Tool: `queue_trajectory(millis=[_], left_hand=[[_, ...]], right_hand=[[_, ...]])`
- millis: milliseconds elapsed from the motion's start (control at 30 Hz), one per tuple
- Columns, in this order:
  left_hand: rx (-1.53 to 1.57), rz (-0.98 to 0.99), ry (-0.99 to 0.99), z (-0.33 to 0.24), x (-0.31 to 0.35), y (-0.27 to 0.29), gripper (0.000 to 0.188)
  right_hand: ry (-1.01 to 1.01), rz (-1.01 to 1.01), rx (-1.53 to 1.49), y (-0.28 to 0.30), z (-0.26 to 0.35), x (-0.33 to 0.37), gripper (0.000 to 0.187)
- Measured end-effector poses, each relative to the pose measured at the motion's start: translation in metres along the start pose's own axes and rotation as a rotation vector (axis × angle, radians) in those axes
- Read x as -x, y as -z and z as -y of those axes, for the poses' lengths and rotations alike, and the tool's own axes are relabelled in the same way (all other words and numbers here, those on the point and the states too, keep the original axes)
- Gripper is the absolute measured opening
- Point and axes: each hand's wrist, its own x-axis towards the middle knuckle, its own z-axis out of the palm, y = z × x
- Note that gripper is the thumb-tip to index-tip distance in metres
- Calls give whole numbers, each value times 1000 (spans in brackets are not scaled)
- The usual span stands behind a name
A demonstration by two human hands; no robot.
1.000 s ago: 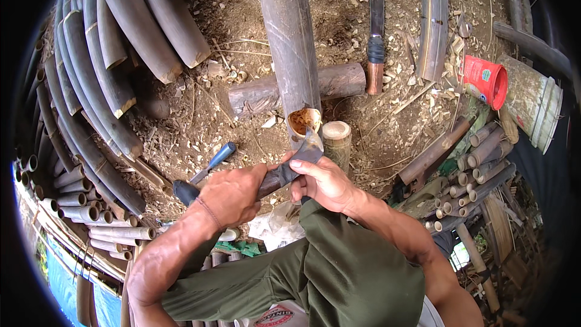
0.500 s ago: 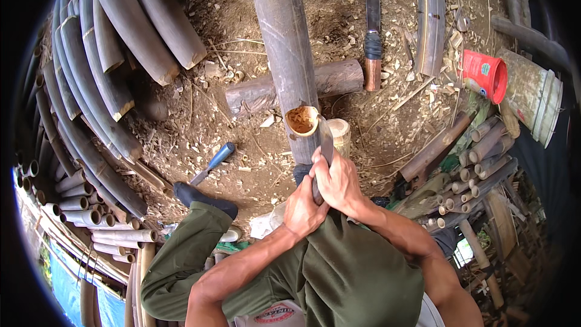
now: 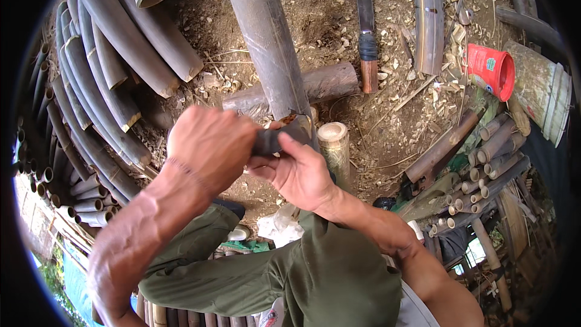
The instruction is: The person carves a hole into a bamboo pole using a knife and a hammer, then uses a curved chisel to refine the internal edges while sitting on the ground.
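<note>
A thick grey bamboo pole [image 3: 264,36] slopes down toward me over a short log [image 3: 333,82]. A cut opening near the pole's near end is largely covered by my hands. My left hand [image 3: 209,148] is curled in a fist at one end of a dark knife [image 3: 273,141], held crosswise above the pole. On its other end my right hand [image 3: 299,172] has the thumb on top and the fingers underneath. The edge and tip of the knife cannot be made out. Just right of the pole stands a short pale bamboo piece [image 3: 334,148].
Beyond the log lies a machete [image 3: 368,42] with a copper-coloured handle end. Split bamboo [image 3: 428,21], a red tub [image 3: 489,72] and a dirty white bucket [image 3: 538,88] are at the right. Bamboo lengths [image 3: 136,30] crowd the left. Chips litter the dirt floor.
Both hands have come up from my lap with the knife, turning it crosswise over the pole's opening. My left hand has swung out to the left. The view has shifted slightly.
</note>
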Motion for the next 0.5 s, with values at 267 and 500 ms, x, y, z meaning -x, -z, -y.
queue_trajectory(millis=[267, 500], left_hand=[[-192, 87, -115, -32, -32, 51, 19], [723, 527, 13, -51, 44, -38, 68]], right_hand=[[-106, 106, -264, 12, 19, 6, 39], [-158, -45, 771, 10, 22, 56, 37]])
